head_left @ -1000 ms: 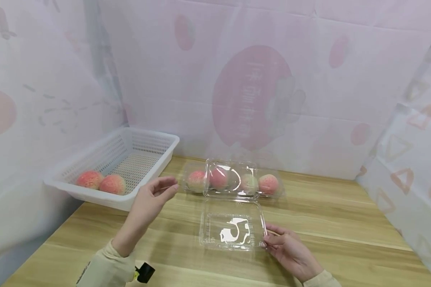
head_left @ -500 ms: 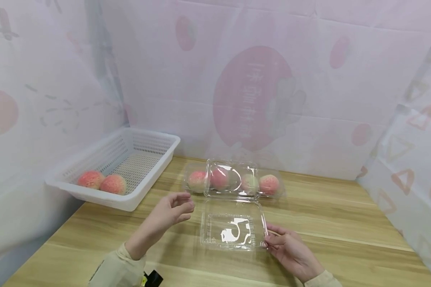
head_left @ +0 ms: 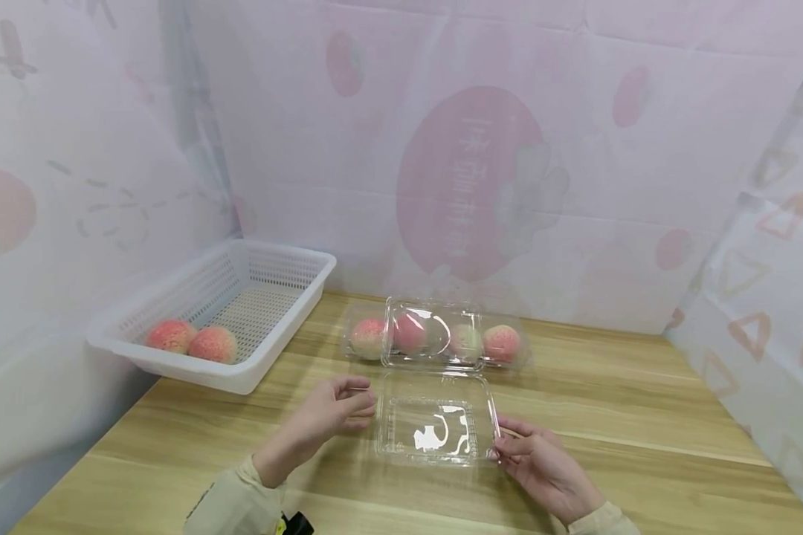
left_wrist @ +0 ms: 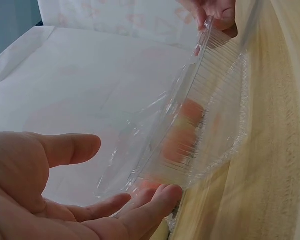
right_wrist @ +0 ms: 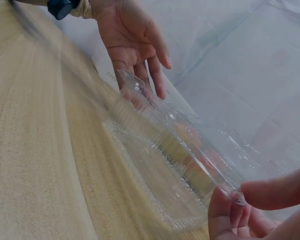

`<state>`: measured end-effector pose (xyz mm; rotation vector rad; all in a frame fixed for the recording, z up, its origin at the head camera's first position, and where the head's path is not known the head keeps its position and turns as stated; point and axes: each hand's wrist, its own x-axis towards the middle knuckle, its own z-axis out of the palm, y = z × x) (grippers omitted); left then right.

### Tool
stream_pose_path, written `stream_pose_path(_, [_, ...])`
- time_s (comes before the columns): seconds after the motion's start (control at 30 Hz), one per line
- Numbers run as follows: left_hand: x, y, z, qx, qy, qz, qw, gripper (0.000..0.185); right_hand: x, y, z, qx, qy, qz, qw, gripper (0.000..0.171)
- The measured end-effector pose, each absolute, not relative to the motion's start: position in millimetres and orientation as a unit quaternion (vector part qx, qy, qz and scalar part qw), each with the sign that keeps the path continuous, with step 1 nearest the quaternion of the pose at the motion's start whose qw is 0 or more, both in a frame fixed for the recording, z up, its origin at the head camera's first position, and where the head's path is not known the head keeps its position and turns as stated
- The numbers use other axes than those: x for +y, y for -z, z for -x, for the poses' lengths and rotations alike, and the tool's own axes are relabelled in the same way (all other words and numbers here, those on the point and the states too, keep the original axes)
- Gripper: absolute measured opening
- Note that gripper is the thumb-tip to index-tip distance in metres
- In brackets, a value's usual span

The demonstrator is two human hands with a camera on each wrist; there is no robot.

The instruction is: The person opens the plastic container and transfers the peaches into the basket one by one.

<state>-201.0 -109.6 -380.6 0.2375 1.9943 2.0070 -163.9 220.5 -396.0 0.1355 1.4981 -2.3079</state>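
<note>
The wooden bench (head_left: 616,416) is ringed by pale pink printed sheeting (head_left: 482,148) at the back and both sides. At its far left corner sits a white perforated basket (head_left: 308,279) with two peaches (head_left: 190,340) in its near end.

Behind the hands, two shut clear boxes (head_left: 442,338) stand side by side against the back, and four peaches show through them.

In front of those lies an empty clear box (head_left: 435,423), its lid hinged open and nothing inside it. It rests on the bench between the two hands, its lid edge just in front of the filled boxes.

The right hand (head_left: 542,464) pinches the right rim of the empty box between thumb and fingertips; the right wrist view shows the thumb above the rim and the fingers (right_wrist: 225,220) under it. The left hand (head_left: 337,409) is at the box's left edge with fingers relaxed and slightly spread. In the left wrist view its fingertips (left_wrist: 155,200) lie right by the near corner, but actual contact cannot be made out; it grips nothing.

Judging by how things lie, the packing is well along: four peaches are boxed, two wait in the basket, and the open box is not yet filled or shut.
</note>
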Motion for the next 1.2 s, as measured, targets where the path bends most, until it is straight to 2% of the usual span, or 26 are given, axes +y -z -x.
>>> stream_pose_path(0.33, [-102.5, 390.2, 199.7, 0.687, -0.697, -0.088, 0.184, 0.055, 220.0, 395.8, 163.7, 0.534, 0.822, -0.054, 0.189, 0.051])
stream_pose_path(0.9, [-98.0, 390.8, 194.9, 0.695, -0.699, -0.082, 0.148, 0.049, 219.0, 395.7, 162.8, 0.538, 0.818, -0.06, 0.195, 0.058])
stream_pose_path(1.2, [-96.0, 389.7, 193.5, 0.708, -0.689, -0.092, 0.125, 0.043, 221.2, 395.0, 161.6, 0.543, 0.815, -0.058, 0.194, 0.054])
